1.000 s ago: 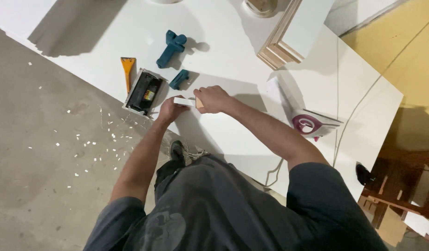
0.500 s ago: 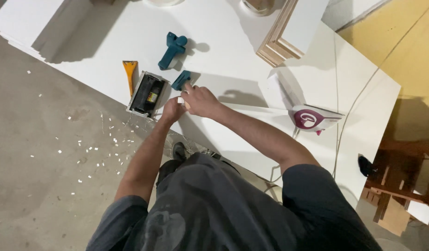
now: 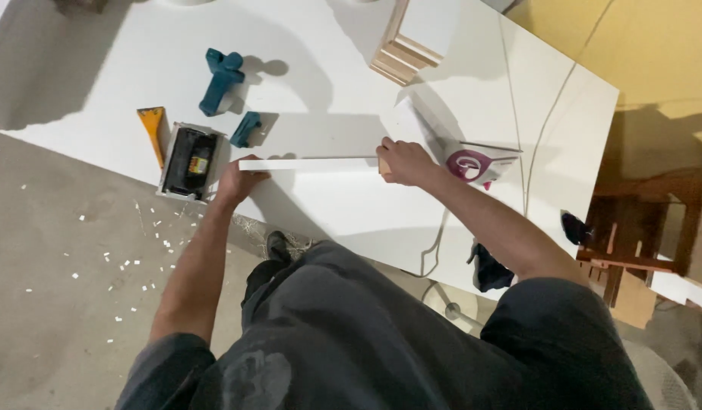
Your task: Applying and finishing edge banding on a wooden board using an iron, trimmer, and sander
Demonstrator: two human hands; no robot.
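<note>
A narrow white board stands on its long edge on the big white panel in front of me. My left hand grips its left end and my right hand grips its right end, where a raw wood end face shows. Just left of my left hand lies a black power tool in a white tray, with an orange scraper beside it. A small teal block lies behind the board's left end.
A teal hand tool lies further back. Stacked wood-edged boards stand at the back centre. A white and magenta clothes iron sits by my right wrist, its cord running across the panel. White chips litter the concrete floor.
My hands were close together near the tray. They have moved apart, the right one far to the right, and now hold the two ends of the narrow board.
</note>
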